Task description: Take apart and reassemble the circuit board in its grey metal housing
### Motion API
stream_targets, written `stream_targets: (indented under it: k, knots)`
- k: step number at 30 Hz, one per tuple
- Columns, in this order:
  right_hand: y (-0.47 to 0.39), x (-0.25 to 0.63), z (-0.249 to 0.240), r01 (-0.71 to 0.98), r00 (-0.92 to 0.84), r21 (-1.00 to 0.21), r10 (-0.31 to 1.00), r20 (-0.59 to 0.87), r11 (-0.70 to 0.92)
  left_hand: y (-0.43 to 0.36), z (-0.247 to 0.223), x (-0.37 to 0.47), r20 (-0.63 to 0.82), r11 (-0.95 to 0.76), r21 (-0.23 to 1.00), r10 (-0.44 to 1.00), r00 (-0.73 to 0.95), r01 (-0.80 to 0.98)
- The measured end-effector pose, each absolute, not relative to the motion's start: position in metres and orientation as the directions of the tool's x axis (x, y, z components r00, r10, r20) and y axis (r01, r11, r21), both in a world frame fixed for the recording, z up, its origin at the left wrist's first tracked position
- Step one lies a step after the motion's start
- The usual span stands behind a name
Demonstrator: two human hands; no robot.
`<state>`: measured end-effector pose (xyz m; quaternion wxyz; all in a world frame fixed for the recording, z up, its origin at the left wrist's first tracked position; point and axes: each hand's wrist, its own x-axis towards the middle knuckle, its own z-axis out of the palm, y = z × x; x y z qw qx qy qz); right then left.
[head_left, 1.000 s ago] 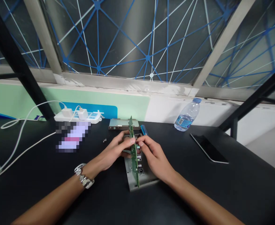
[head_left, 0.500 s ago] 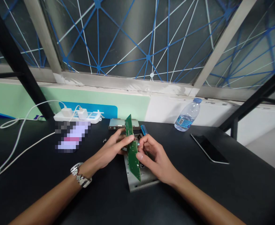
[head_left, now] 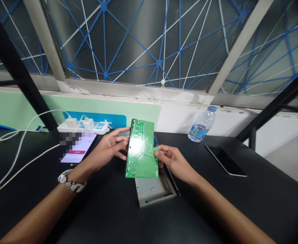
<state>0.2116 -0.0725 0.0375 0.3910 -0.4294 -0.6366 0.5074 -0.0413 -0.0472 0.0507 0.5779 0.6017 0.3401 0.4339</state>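
Hold by its edges the probably light, stiff, fragile green circuit board (head_left: 141,149), tilted above the grey case (head_left: 150,193), pinched at right by the right hand (head_left: 174,161), with the left hand (head_left: 106,149), fingers apart, beside the left edge.

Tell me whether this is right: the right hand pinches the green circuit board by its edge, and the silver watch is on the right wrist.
One slip: the head view shows the silver watch on the wrist of the left hand. The right hand does pinch the green circuit board by its edge.
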Motion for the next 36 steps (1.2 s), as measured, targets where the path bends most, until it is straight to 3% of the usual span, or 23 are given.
stream_targets:
  k: [4,7,15,26,36]
  knots:
    - [-0.074,0.21,0.034,0.07,-0.303,-0.989,0.948,0.1,0.127,-0.046,0.046,-0.043,0.298,-0.323,0.947,0.877,0.377,0.002]
    - [-0.075,0.21,0.038,-0.025,-0.284,-0.992,0.95,0.128,0.126,-0.044,0.043,-0.046,0.332,-0.429,0.89,0.842,0.425,0.156]
    - [-0.083,0.21,0.051,-0.283,-0.375,-0.958,0.924,0.073,-0.039,-0.05,0.045,-0.041,0.228,-0.365,0.885,0.881,0.415,0.288]
    - [-0.099,0.194,0.037,-0.16,-0.356,-0.967,0.902,0.245,0.2,-0.06,0.02,-0.015,0.132,-0.366,0.825,0.866,0.483,0.431]
    - [-0.104,0.187,0.032,-0.121,-0.323,-0.961,0.906,0.274,0.247,-0.066,0.021,-0.005,0.119,-0.336,0.85,0.872,0.475,0.405]
